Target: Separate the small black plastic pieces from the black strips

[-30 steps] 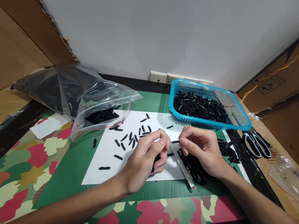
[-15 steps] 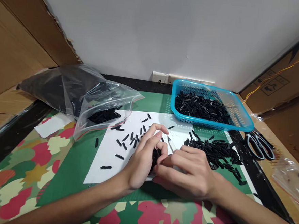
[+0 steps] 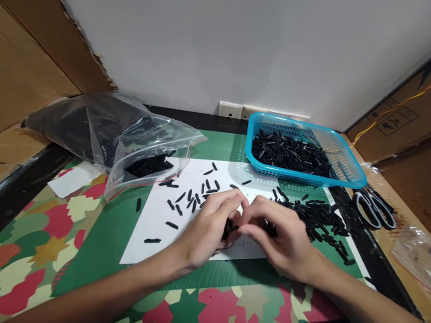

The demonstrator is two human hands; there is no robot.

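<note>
My left hand point(image 3: 211, 225) is curled over a small bunch of black plastic pieces point(image 3: 229, 228) at the near edge of a white paper sheet point(image 3: 152, 226). My right hand point(image 3: 280, 232) meets it fingertip to fingertip, pinching at the same bunch. What the right fingers grip is hidden between the two hands. Loose black pieces point(image 3: 192, 199) lie scattered on the sheet beyond my left hand. A heap of black pieces point(image 3: 315, 215) sits just right of my right hand.
A blue basket point(image 3: 347, 173) holding black pieces stands at the back right. A clear plastic bag point(image 3: 128, 136) of black pieces lies at the back left. Scissors point(image 3: 376, 209) and a small clear bag point(image 3: 416, 252) rest at the right edge. Cardboard walls stand on both sides.
My right hand came away from the heap to my left hand, uncovering the heap. The thin pale strip seen between the hands earlier is out of sight now.
</note>
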